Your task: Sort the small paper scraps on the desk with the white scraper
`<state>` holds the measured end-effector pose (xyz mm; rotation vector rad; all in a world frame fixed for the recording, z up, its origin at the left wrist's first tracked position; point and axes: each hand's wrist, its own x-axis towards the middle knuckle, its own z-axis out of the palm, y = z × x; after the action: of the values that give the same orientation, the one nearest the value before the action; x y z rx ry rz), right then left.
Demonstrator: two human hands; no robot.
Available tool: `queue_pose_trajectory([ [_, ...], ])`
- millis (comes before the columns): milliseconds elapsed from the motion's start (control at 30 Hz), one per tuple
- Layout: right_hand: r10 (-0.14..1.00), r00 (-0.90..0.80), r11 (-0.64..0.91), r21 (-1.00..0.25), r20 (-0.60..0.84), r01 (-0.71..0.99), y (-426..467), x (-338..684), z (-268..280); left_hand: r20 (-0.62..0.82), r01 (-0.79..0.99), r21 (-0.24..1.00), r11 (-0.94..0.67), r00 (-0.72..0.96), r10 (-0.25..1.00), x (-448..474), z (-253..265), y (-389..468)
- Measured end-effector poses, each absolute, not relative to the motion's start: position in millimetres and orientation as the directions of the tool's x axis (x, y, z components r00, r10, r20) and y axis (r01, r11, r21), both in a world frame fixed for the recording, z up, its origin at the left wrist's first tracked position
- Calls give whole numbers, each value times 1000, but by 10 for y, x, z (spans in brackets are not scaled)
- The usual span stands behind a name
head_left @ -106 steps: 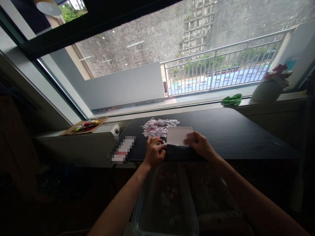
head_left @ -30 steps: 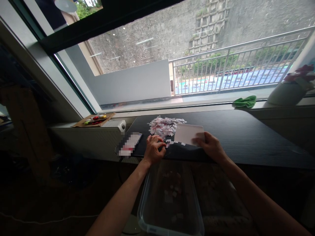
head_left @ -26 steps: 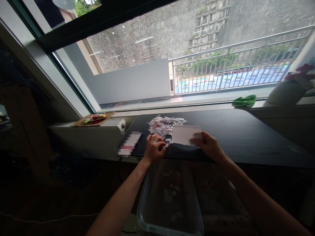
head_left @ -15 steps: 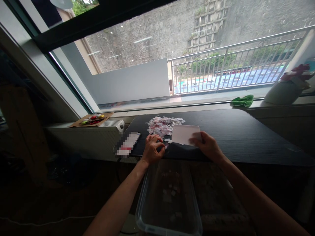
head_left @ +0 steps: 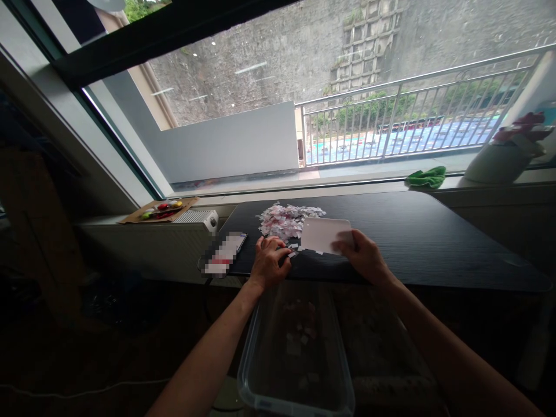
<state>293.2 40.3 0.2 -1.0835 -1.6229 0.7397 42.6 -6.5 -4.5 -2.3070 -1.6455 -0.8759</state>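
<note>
Indoor rm, type unclear, lg window, radiator, blk table, balcony railing o/s

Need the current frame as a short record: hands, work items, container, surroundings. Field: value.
right_hand: right hand grips the right end of a white card
left_hand: left hand, fingers bent, beside loose scraps; whether it pinches one is unclear
pile: paper scraps, white and pinkish, in a heap beyond the left hand
surface: dark table
container: clear plastic bin below the table's near edge, a few pale pieces visible in it
windowsill: green cloth
left_of_table: radiator
</note>
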Motion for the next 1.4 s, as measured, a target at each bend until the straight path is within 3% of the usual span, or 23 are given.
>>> queue_pose_trajectory([
  [200, 888, -172, 460, -838, 427, 292, 336, 2853, 7, 560, 907, 187, -378, 217, 799, 431, -39, -79],
  [367, 891, -144, 453, -820, 431, 348, 331, 2842, 11, 561, 899, 200, -390, 222, 798, 422, -33, -84],
  [733, 881, -224, 469, -834, 417, 291, 319, 2861, -5, 537, 895, 195, -401, 245, 807, 410, -18, -76],
  [967, 900, -147, 437, -838, 411, 328, 280, 2857, 76, 456, 895, 143, -423, 320, 830, 402, -9, -51],
  [1233, 931, 76, 305, -873, 358, 382, 329, 2913, 46, 517, 897, 187, -400, 257, 817, 420, -24, -71],
  [1400, 921, -11, 371, -867, 389, 334, 318, 2902, 39, 554, 905, 229, -360, 183, 812, 420, -30, -46],
])
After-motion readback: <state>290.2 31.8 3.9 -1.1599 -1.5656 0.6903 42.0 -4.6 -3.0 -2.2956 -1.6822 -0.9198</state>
